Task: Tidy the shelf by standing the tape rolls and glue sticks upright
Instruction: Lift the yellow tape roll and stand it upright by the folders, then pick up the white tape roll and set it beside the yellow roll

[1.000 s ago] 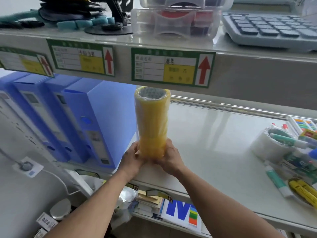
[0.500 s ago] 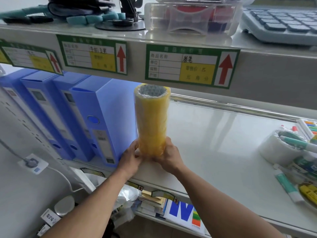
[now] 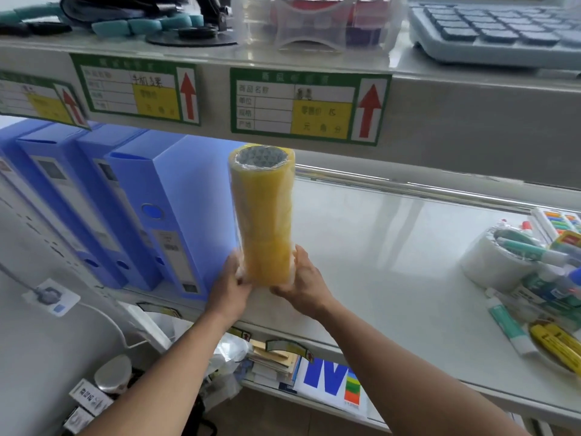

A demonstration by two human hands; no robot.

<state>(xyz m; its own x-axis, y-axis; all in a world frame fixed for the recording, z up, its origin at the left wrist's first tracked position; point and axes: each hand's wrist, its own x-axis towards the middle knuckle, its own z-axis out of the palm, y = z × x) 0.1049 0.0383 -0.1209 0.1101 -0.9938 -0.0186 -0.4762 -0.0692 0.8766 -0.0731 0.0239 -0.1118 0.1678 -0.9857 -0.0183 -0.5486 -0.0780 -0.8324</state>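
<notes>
A tall shrink-wrapped stack of yellow tape rolls (image 3: 262, 212) stands upright on the white shelf (image 3: 377, 262), just right of the blue file boxes. My left hand (image 3: 229, 286) grips its base from the left and my right hand (image 3: 303, 284) grips it from the right. At the far right a white tape roll (image 3: 485, 262) lies on the shelf among a heap of glue sticks (image 3: 507, 325) and tubes lying flat.
Several blue file boxes (image 3: 132, 212) stand upright at the left of the shelf. The upper shelf edge (image 3: 308, 105) with green labels hangs close above the stack's top. Yellow markers (image 3: 556, 344) lie at the right front. Papers are stacked on the shelf below.
The stack and both hands hold the same pose on the shelf; my head has shifted slightly, so the view has drifted a little to the right.
</notes>
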